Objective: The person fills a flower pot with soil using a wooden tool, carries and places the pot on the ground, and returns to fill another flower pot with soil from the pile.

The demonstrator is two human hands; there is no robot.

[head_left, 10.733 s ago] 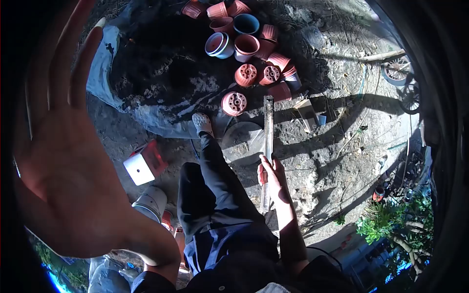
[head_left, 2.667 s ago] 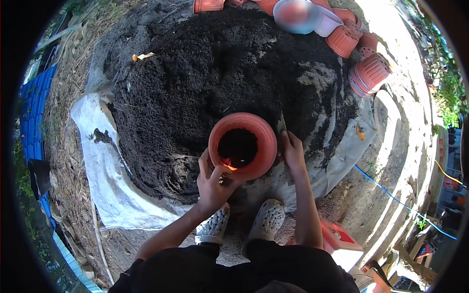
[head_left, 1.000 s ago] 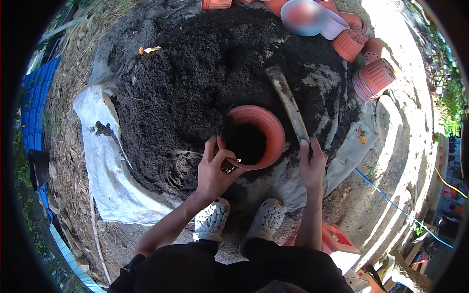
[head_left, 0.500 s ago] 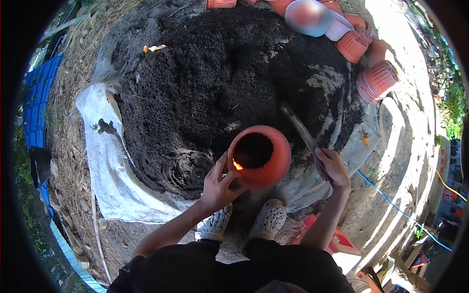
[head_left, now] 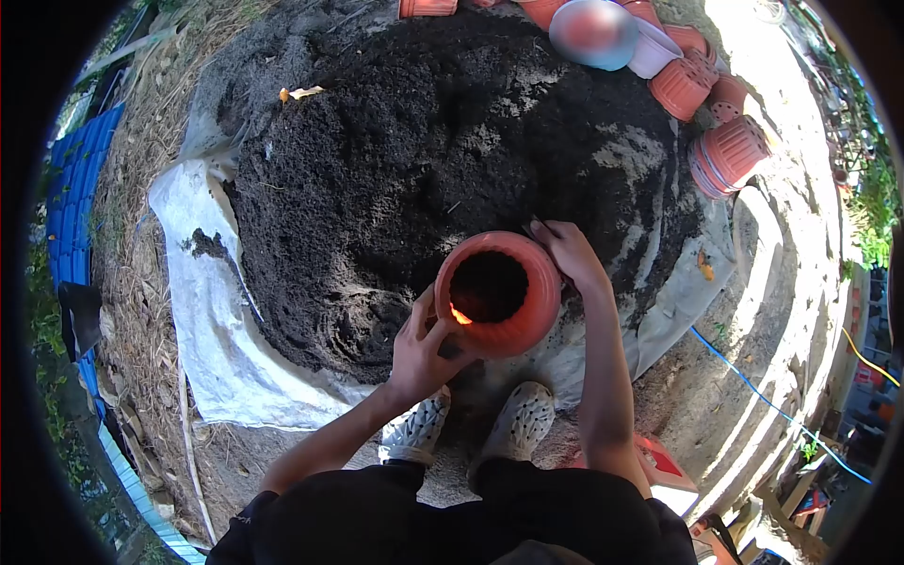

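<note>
An orange-red plastic flowerpot (head_left: 527, 330) is tilted toward me above the soil's near edge, with dark soil (head_left: 488, 287) inside. My left hand (head_left: 424, 353) grips its left side, thumb and fingers closed on the wall. Against the pot's upper right side is my right hand (head_left: 573, 252), its fingers closed round a long narrow grey tool. Only a dark bit of that tool shows by the fingertips; the hand and pot hide the rest. Beneath both hands spreads a big heap of dark soil (head_left: 377, 169).
A white sheet (head_left: 202, 311) lies under the soil. Several orange pots (head_left: 680, 89) and a white pot (head_left: 652, 52) are at the upper right, with more stacked pots (head_left: 730, 155) below. My shoes (head_left: 521, 424) stand at the near edge. A blue hose (head_left: 753, 384) crosses the ground at right.
My right hand has moved up and left, from holding the tool out to the right to the pot's upper right side. The pot has shifted slightly up; my left hand keeps its grip.
</note>
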